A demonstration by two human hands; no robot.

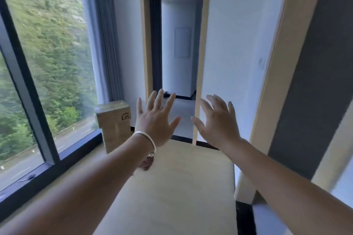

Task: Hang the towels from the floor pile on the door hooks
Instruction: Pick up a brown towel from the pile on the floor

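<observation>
Left hand (154, 120) and right hand (216, 122) are raised side by side, apart, fingers spread wide, holding nothing. Beyond them: an open doorway (178, 47); a cardboard box (113, 124) by the window (44, 63). Towels, hooks: not in view.

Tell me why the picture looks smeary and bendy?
Head view: the camera is probably moving, so the hillside through the window smears most, and the left hand and right hand look soft; the wide lens bows the door frame at the right edge; daylight from the window lights the room.
</observation>
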